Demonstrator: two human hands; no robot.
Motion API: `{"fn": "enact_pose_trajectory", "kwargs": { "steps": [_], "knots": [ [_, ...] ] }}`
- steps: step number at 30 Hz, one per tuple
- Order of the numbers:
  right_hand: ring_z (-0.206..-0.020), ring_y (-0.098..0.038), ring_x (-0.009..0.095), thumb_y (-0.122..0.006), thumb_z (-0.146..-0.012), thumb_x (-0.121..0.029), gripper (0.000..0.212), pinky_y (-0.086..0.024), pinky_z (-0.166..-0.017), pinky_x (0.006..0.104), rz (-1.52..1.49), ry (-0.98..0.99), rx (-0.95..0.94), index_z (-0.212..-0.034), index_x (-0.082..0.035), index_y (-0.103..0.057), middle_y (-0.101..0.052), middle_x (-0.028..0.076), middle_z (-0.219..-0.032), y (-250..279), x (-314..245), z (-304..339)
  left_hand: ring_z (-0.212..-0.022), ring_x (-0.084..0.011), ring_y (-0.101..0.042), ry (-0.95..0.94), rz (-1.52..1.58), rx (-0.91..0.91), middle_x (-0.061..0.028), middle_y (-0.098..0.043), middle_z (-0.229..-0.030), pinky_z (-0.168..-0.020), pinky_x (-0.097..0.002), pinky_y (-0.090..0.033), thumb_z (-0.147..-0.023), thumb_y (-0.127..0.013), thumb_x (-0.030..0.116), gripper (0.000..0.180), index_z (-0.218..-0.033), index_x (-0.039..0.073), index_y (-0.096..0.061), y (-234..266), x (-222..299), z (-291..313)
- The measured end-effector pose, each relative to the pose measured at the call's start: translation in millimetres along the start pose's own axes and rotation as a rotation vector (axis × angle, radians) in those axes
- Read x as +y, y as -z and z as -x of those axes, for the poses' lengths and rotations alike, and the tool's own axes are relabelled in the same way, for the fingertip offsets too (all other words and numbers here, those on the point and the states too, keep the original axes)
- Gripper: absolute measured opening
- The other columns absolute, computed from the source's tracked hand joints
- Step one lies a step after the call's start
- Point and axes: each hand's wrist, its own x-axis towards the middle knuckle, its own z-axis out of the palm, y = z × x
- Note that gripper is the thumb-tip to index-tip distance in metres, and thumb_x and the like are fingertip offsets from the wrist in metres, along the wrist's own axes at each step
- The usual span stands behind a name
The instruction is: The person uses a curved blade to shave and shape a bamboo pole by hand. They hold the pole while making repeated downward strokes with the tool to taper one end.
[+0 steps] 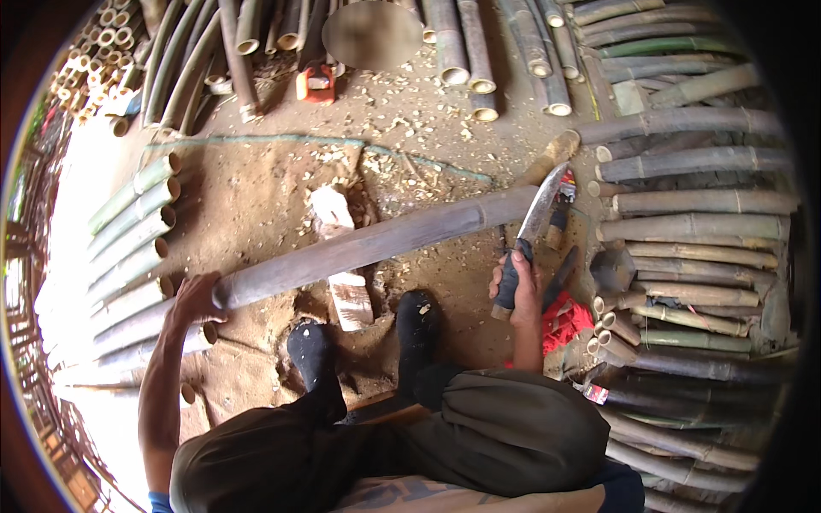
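A thick grey-brown bamboo pole (pixel 376 245) slants across in front of my feet, its right end farther from me. Its middle crosses a pale, hacked wooden block (pixel 351 301) on the ground. My left hand (pixel 197 299) grips the pole's left end. My right hand (pixel 518 286) is closed round the dark wrapped handle of a knife (pixel 541 205). The broad blade points up and away, above the pole's right part. From this view I cannot tell whether the blade touches the pole.
Bamboo lengths (pixel 137 231) lie in a row at the left. More bamboo (pixel 701 203) is stacked along the right, and poles (pixel 449 43) stand or lean at the back. An orange tool (pixel 315 84) sits at the back; red cloth (pixel 564 323) lies beside my right forearm. Chips litter the dirt.
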Motion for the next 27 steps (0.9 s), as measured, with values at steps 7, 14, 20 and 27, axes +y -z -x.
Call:
{"fn": "enact_pose_trajectory", "kwargs": {
  "steps": [7, 14, 20, 27],
  "knots": [
    [-0.05, -0.062, 0.019, -0.068, -0.105, -0.034, 0.031, -0.051, -0.046, 0.0324, 0.024, 0.058, 0.043, -0.103, -0.005, -0.061, -0.063, 0.009, -0.069, -12.5, 2.1, 0.1, -0.09, -0.0283, -0.067, -0.077, -0.113, 0.308, -0.0088, -0.069, -0.096, -0.081, -0.0445, -0.056, -0.062, -0.085, 0.015, 0.043, -0.1, 0.009, -0.068, -0.9, 72.6, 18.4],
    [-0.051, -0.062, 0.018, -0.067, -0.105, -0.033, 0.03, -0.05, -0.047, 0.0313, 0.033, 0.032, -0.066, -0.103, -0.004, -0.062, -0.064, 0.008, -0.069, -49.3, -3.7, 8.9, -0.092, -0.027, -0.062, -0.23, -0.124, 0.657, -0.0123, -0.064, -0.095, -0.09, -0.0469, -0.047, -0.075, -0.083, 0.016, 0.038, -0.106, 0.004, -0.065, -22.7, 170.6, -29.1],
    [-0.052, -0.062, 0.018, -0.068, -0.106, -0.03, 0.027, -0.051, -0.047, 0.0325, 0.095, -0.014, -0.156, -0.104, -0.003, -0.062, -0.063, 0.009, -0.07, -66.4, 14.7, 14.0, -0.116, -0.0308, -0.058, -0.251, -0.034, 0.552, -0.0138, -0.06, -0.122, -0.101, -0.0479, -0.048, -0.068, -0.094, 0.024, 0.068, -0.125, 0.008, -0.061, -23.8, 194.4, -30.7],
    [-0.051, -0.062, 0.018, -0.069, -0.105, -0.028, 0.027, -0.051, -0.044, 0.0316, 0.068, -0.019, -0.16, -0.102, -0.003, -0.062, -0.062, 0.009, -0.069, -65.4, 27.5, 17.3, -0.117, -0.0282, -0.06, -0.18, -0.05, 0.126, -0.0074, -0.066, -0.122, -0.109, -0.0497, -0.044, -0.053, -0.103, 0.038, 0.093, -0.131, 0.014, -0.059, -11.4, 96.6, -18.4]
  ]
}}
